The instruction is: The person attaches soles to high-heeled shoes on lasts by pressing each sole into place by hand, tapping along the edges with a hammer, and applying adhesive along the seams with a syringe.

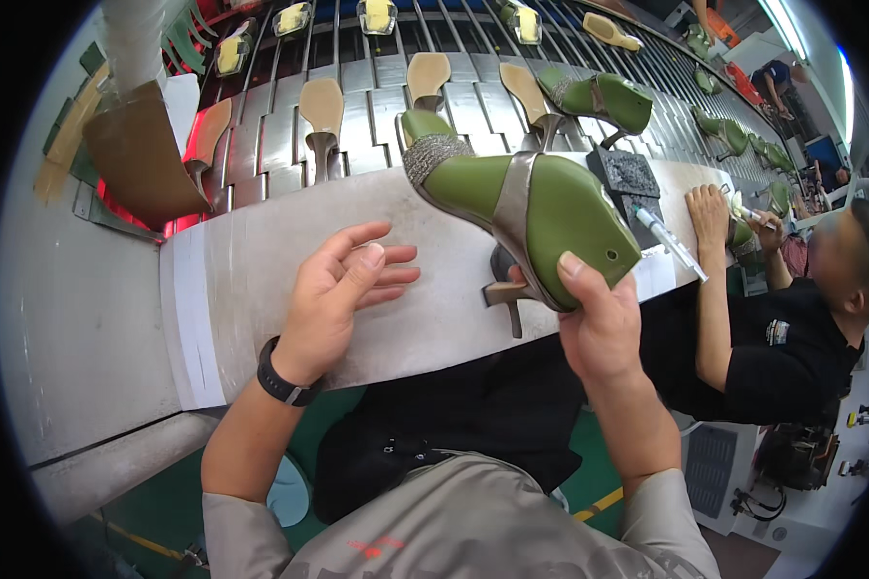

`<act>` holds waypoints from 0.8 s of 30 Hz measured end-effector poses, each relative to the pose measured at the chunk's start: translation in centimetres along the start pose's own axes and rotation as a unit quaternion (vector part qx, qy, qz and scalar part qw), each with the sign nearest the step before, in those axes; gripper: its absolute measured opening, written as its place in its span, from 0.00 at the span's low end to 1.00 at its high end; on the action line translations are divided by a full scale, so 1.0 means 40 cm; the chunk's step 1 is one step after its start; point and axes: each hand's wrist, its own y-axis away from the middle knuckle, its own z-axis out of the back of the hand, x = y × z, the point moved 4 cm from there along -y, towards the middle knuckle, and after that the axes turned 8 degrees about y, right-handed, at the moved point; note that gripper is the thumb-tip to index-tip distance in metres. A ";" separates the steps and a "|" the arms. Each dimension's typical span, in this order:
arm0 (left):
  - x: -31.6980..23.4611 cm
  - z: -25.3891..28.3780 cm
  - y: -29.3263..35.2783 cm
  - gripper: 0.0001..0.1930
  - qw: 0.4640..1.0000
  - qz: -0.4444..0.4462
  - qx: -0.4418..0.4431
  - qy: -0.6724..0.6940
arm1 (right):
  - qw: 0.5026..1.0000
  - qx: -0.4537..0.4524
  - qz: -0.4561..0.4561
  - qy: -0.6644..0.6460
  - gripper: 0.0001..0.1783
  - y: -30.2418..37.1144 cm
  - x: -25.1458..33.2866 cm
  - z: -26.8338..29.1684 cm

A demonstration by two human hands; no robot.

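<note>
The right hand (603, 323) covers the rear of the green high-heeled shoe (531, 207), its fingers out of sight behind it. Far shoes (734, 135) along the conveyor's (377, 92) right end blur. The neighbouring person's (792, 338) face is blurred, legs cut off.

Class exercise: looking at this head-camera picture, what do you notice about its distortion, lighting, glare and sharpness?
Head view: fisheye bends the grey bench edge and conveyor slats into curves, with black corners; bright ceiling strip lights blow out at upper right; a red glow shows beside the conveyor; the green high-heeled shoe in the right hand is sharp, as is the open left hand.
</note>
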 end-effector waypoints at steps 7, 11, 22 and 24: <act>0.054 -0.068 0.058 0.28 0.912 0.130 0.004 0.390 | 0.773 0.253 0.318 0.488 0.37 0.184 0.084 -0.140; 0.085 -0.022 0.171 0.29 0.956 0.089 0.060 0.275 | 0.738 0.093 0.318 0.588 0.32 0.082 0.048 -0.027; 0.234 -0.060 0.293 0.32 0.906 0.302 0.158 0.253 | 0.774 0.065 0.255 0.576 0.21 0.103 -0.088 -0.010; 0.240 -0.059 0.295 0.32 0.909 0.283 0.165 0.257 | 0.841 0.137 0.222 0.475 0.20 0.184 -0.071 -0.009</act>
